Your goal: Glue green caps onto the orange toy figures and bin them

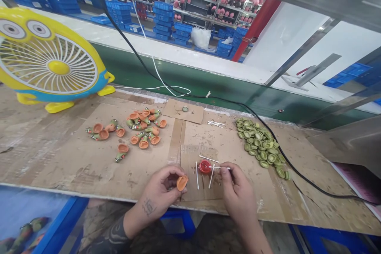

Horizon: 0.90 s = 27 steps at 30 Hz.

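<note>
Between the thumb and fingers of my left hand [162,187] is a small orange cup-shaped piece [182,183], its hollow side facing up toward me. My right hand [237,187] pinches a cotton swab [218,167], whose far tip reaches into a small jar of red liquid [204,166]. Around the jar lie three more swabs: one behind it [208,158], one on its left [197,175] and one on its right [211,176]. Jar and swabs rest on a cardboard piece [190,194]. What else of the held piece my left fingers cover is hidden.
Orange-and-green pieces [144,121] lie in groups at left; green oval pieces [262,143] are heaped at right. Spare swabs [216,124] and a bottle cap [185,109] lie farther back. A yellow fan [58,67] stands at far left. A black cable [285,158] crosses the right side.
</note>
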{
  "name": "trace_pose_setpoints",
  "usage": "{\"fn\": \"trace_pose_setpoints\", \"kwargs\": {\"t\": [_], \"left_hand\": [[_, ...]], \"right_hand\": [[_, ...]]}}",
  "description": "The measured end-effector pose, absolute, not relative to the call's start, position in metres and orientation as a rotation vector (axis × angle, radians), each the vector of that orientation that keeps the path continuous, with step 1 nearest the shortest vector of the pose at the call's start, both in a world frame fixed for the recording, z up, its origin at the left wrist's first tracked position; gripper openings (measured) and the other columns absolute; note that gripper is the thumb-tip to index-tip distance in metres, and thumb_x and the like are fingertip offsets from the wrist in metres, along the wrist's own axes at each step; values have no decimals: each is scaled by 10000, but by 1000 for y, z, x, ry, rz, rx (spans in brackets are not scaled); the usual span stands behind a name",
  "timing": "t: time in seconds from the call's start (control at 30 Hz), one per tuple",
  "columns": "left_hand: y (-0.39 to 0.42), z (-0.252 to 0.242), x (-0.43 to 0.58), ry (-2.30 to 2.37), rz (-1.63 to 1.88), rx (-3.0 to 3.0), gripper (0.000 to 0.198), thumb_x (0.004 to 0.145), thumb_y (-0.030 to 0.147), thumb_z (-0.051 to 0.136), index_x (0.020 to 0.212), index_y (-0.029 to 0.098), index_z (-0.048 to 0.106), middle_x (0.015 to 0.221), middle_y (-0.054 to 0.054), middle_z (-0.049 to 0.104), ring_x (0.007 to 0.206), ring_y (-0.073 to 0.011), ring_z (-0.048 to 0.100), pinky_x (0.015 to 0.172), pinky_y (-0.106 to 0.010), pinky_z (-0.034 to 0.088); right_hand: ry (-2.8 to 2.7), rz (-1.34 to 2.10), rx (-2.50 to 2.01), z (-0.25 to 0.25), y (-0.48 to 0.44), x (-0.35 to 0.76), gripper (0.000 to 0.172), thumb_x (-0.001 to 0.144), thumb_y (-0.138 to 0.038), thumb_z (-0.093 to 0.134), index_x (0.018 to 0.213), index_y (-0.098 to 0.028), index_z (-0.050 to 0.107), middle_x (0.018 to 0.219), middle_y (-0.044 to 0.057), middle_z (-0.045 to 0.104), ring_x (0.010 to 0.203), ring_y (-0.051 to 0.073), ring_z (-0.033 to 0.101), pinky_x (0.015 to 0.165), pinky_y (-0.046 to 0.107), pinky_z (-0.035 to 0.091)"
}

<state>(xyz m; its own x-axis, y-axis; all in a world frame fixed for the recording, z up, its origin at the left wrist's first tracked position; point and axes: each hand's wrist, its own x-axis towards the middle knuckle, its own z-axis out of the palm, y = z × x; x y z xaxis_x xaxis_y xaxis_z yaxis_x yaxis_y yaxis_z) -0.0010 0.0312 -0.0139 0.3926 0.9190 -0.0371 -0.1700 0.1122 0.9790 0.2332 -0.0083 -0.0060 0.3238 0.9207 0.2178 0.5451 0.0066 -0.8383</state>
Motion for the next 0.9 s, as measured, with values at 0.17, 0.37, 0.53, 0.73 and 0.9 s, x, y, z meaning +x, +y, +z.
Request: {"fn": "trace_pose_setpoints", "kwargs": {"t": [0.17, 0.37, 0.53, 0.73, 0.9], "left_hand": [[32, -12, 1, 840, 966, 1282, 180, 800, 150, 788, 938, 177, 675, 1008, -75, 642, 935, -183, 648, 787, -271, 554], [32, -12, 1, 841, 967, 1386, 149, 819, 138, 756, 937, 186, 678, 997, -75, 636, 950, -200, 649, 811, -296, 550], [32, -12, 0, 848, 942, 1408, 149, 827, 144, 734, 956, 189, 677, 1013, -81, 632, 964, -209, 650, 820, -306, 553], [32, -11, 0, 862, 930, 1415, 142, 820, 160, 741, 942, 179, 671, 1008, -86, 634, 963, -211, 646, 819, -304, 554], [33, -7, 1, 892, 907, 1418, 161, 786, 152, 751, 926, 179, 678, 981, -82, 633, 933, -212, 643, 800, -307, 554]], "right_hand": [[-1142, 681, -1516, 9, -18, 215, 267, 1026, -445, 551, 975, -206, 658, 787, 30, 687, 719, 170, 661, 682, 264, 541], [-1233, 956, -1312, 18, -26, 188, 220, 1053, -378, 522, 967, -215, 643, 799, 14, 667, 730, 140, 642, 677, 226, 525], [-1304, 999, -1321, 11, -26, 182, 243, 1068, -368, 487, 943, -211, 624, 788, 4, 633, 728, 133, 614, 679, 229, 487], [-1356, 965, -1373, 7, -24, 182, 241, 1074, -367, 469, 952, -214, 611, 790, -5, 629, 726, 133, 601, 681, 237, 467], [-1410, 829, -1391, 13, -20, 185, 222, 1070, -331, 473, 940, -224, 618, 769, -18, 627, 695, 123, 590, 648, 219, 450]]}}
